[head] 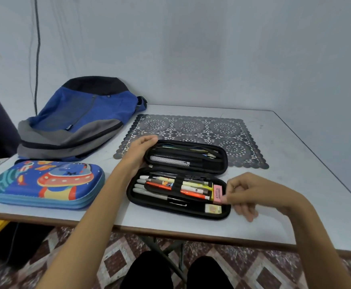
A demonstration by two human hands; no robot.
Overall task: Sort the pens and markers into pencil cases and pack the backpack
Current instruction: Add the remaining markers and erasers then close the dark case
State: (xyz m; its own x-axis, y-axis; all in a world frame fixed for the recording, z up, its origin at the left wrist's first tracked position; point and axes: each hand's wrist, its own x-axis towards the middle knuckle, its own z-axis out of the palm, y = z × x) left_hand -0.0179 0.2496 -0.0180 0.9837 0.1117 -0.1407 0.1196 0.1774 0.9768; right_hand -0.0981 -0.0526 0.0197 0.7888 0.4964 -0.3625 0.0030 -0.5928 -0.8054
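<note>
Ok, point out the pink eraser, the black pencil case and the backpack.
pink eraser (217, 191): head view, its printed top face.
black pencil case (153, 206): head view, near rim of the open lower half.
backpack (80, 117): head view, blue front panel.

Illegibly small: backpack label (69, 127), lettering on pink eraser (218, 191).

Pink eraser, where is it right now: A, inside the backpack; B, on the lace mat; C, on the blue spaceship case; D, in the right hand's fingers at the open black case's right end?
D: the right hand pinches the pink eraser at the right end of the open black pencil case.
</note>
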